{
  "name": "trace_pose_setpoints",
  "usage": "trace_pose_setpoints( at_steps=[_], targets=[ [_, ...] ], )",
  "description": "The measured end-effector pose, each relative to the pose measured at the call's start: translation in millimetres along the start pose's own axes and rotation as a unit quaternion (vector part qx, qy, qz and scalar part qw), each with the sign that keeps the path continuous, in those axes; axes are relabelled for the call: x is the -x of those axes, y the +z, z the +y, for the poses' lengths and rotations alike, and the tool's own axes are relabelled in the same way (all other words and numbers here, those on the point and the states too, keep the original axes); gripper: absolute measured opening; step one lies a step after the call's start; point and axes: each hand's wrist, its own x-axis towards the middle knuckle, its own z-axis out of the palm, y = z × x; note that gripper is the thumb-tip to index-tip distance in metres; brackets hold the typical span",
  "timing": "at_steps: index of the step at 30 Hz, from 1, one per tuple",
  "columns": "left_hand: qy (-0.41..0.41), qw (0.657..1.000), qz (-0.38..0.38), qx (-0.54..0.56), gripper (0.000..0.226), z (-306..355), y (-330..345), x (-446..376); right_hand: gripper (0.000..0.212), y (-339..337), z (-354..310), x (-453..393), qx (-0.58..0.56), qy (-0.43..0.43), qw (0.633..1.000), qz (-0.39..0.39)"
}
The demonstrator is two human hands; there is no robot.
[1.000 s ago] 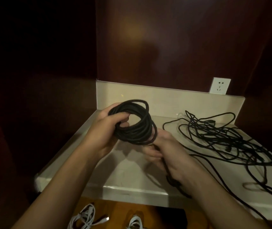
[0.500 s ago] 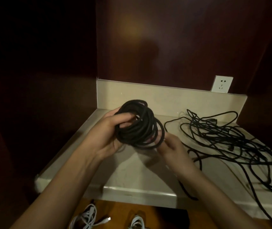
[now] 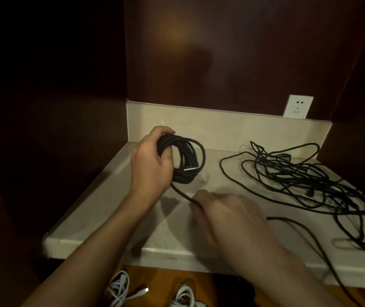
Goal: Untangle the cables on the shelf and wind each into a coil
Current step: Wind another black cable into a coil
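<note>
My left hand [image 3: 152,165] grips the black coil [image 3: 182,160] so its loops stay together; my right hand [image 3: 225,209], nearer me than the coil, pinches its loose tail [image 3: 180,192] for winding.

A white wall socket [image 3: 298,106] sits on the dark wooden back panel [image 3: 232,52], above the upstand.

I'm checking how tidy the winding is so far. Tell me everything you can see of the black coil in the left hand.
The black coil is a bundle of many loops of thin, matte black cable, roughly round and held upright just above the pale shelf, near its back left corner. The left hand grips its left side, fingers curled over the top. A silvery plug tip shows inside the loops. From its bottom one strand runs down-right to the right hand, which pinches it.
</note>
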Motion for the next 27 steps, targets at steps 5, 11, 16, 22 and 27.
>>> trace_pose_setpoints(
  at_steps=[5, 11, 16, 22, 27],
  targets=[
    [0.063, 0.991, -0.112, -0.033, 0.027, 0.2, -9.2, 5.9, 0.026, -26.4, 47.3, -27.8, -0.207, -0.022, 0.978, 0.034],
    [-0.032, 0.949, -0.286, 0.13, 0.021, 11.0, -21.8, 3.8, 0.051, -14.6, 70.2, -43.7, -0.492, 0.018, 0.87, -0.019],
    [-0.059, 0.906, -0.352, 0.227, 0.018, 8.9, -31.8, 3.1, 0.032, -21.5, 72.1, -47.9, -0.471, -0.014, 0.873, -0.127],
    [-0.115, 0.859, -0.374, 0.329, 0.027, 1.9, -33.1, 13.2, 0.023, -16.3, 72.4, -46.0, -0.474, -0.047, 0.86, -0.183],
    [-0.046, 0.896, -0.42, 0.138, 0.038, 11.4, -39.5, -0.9, 0.021, -17.6, 72.3, -53.0, -0.403, -0.06, 0.895, -0.18]
  ],
)
